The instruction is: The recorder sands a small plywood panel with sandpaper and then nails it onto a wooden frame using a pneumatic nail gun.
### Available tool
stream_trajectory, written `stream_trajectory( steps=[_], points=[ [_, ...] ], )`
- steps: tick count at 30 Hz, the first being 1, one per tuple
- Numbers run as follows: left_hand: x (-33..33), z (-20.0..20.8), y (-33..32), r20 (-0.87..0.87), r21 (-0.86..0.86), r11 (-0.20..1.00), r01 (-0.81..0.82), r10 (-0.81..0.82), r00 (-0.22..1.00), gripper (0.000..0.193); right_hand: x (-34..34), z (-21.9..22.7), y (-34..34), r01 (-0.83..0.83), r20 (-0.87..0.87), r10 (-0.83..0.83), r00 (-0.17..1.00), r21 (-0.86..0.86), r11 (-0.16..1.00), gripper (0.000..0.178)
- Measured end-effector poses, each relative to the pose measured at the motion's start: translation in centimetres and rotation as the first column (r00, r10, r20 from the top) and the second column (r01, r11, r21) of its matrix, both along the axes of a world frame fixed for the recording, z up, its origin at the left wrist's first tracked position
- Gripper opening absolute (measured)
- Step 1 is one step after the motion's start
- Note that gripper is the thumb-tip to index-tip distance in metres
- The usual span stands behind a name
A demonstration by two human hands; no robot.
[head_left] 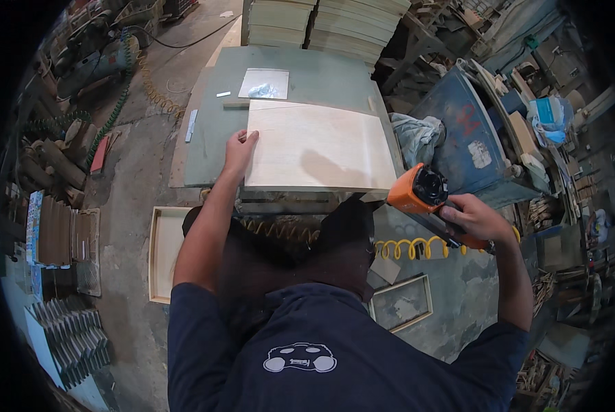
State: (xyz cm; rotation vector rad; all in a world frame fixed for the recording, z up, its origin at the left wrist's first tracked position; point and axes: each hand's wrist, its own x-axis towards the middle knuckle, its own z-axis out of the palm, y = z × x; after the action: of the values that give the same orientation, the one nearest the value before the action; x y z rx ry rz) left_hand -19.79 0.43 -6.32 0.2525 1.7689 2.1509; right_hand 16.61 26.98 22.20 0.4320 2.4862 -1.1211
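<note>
A pale rectangular wooden panel [314, 134] lies on the grey-green worktable in front of me. My left hand [238, 154] is closed on the panel's left edge, its thumb and fingers at the rim. In my right hand [477, 218] is an orange and black air nail gun [414, 190], gripped by its handle. The gun's orange head is by the panel's near right corner; whether it touches the wood I cannot tell. A yellow coiled air hose [409, 247] runs below the gun.
On the worktable [321, 62] are a small white board with a clear plastic bag [265, 89] and metal strips [191, 126]. Stacked boards [355, 27] stand behind. A blue bin [458, 130] is at the right. Wooden frames [153, 254] lie on the floor either side of my legs.
</note>
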Motion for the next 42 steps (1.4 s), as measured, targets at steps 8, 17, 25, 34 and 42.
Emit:
stream_trajectory(
  steps=[8,17,25,34,42],
  points=[
    [-3.2,-2.4,2.0,-0.082,-0.151,0.965,-0.217,0.206,0.975,0.062,-2.3,0.1,-1.3,-0.05,0.07,0.053,0.996,-0.032,0.998,0.038],
    [-1.8,1.3,-3.3,-0.407,-0.561,0.815,-0.141,-0.124,0.905,0.057,-11.0,-0.1,-4.9,-0.239,0.209,0.243,0.947,-0.045,0.97,0.043],
    [-0.4,-0.4,-5.7,-0.461,-0.632,0.774,-0.032,-0.343,0.818,0.054,-22.4,-2.2,-11.4,-0.451,0.287,0.425,0.859,0.028,0.892,0.067],
    [-0.7,-0.1,-5.7,-0.354,-0.691,0.712,0.124,-0.483,0.801,0.057,-28.9,-4.0,-16.3,-0.498,0.296,0.458,0.838,0.075,0.864,0.07],
    [-0.2,0.5,-5.9,-0.399,-0.697,0.713,0.076,-0.474,0.785,0.043,-30.0,-4.1,-17.9,-0.525,0.368,0.456,0.81,0.11,0.844,0.068]
  ],
)
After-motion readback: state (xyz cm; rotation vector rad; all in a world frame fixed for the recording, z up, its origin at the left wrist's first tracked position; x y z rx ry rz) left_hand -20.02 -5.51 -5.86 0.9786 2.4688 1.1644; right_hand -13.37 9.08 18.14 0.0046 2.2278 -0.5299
